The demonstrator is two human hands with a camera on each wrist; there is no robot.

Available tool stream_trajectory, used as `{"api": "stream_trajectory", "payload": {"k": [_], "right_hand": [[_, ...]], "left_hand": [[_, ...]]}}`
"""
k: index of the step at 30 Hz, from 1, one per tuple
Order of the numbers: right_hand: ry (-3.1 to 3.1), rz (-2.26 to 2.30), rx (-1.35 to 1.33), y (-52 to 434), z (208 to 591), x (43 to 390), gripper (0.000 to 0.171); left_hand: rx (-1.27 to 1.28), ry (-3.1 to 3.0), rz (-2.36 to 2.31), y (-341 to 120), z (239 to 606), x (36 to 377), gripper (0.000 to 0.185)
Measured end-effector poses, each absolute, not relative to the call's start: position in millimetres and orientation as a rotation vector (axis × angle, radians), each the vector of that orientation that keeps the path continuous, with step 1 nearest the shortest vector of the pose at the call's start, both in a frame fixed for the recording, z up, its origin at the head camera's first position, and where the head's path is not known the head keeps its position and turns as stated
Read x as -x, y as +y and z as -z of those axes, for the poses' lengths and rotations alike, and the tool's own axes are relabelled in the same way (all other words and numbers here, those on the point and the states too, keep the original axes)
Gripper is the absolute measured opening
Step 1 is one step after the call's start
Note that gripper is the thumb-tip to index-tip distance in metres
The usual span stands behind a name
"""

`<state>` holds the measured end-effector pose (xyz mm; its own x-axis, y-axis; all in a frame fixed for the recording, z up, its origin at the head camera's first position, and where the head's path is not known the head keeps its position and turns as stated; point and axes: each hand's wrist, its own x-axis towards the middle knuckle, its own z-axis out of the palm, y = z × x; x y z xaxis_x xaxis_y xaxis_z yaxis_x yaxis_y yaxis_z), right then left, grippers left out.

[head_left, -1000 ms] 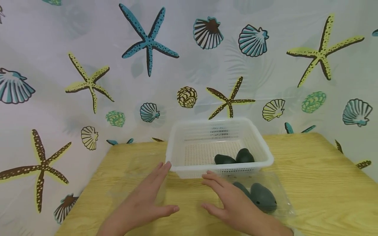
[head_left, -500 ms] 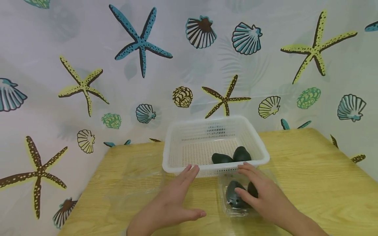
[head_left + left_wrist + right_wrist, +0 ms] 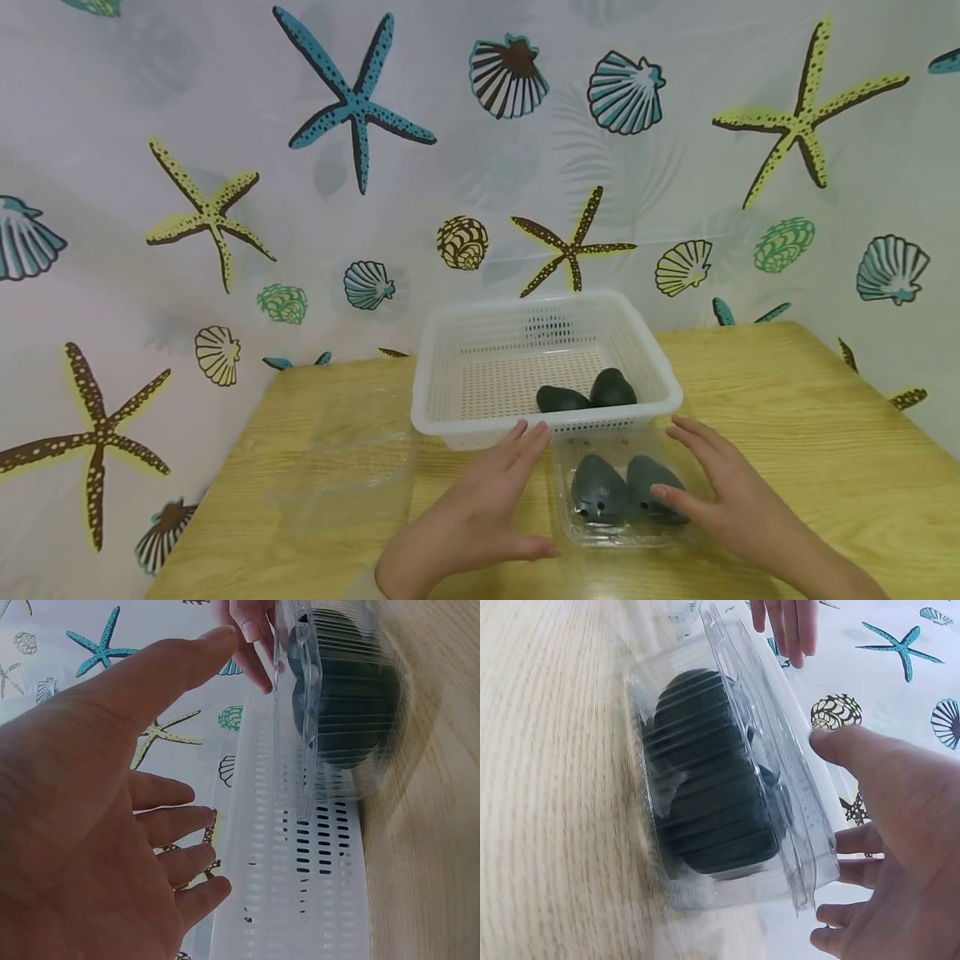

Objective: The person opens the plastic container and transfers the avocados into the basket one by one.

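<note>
A clear plastic clamshell box [image 3: 622, 533] stands on the table with two dark green avocados [image 3: 598, 490] inside; its lid looks closed. My left hand [image 3: 480, 508] hovers left of the box, fingers spread and thumb apart, holding nothing. On the other side, my right hand [image 3: 738, 500] hangs over the box's right end, its thumb above one avocado. In the right wrist view the fingers [image 3: 855, 859] lie near the lid's edge; whether they touch it I cannot tell. Behind the box, a white perforated basket [image 3: 450, 425] holds two more avocados [image 3: 564, 398].
Another clear plastic container [image 3: 352, 467], see-through and hard to make out, lies on the left of the wooden table [image 3: 757, 383]. A white cloth [image 3: 420, 217] printed with starfish and shells hangs behind the table.
Both hands have moved to the right, to either side of the clamshell box. The right hand no longer covers it, so both avocados inside show. The view has shifted slightly.
</note>
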<state>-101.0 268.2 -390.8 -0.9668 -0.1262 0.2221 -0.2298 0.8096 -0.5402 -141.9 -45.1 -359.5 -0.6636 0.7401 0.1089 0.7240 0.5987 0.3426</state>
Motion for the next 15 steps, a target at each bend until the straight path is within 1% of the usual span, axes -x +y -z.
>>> {"api": "stream_trajectory", "payload": {"k": [4,7,11,15], "right_hand": [[-2.892,-0.934,-0.278,272,395,100,0.084],[-2.914,-0.96,-0.278,273,396,99,0.085],[-2.902,-0.998,-0.247,277,393,99,0.075],[-2.902,-1.13,-0.147,284,390,99,0.065]], "left_hand": [[-1.36,2.763,-0.511,-30,365,144,0.107],[-1.462,2.781,-0.44,-19,368,144,0.103],[-1.554,2.813,-0.36,-7,370,141,0.095],[-1.59,2.813,-0.33,2,372,140,0.088]]}}
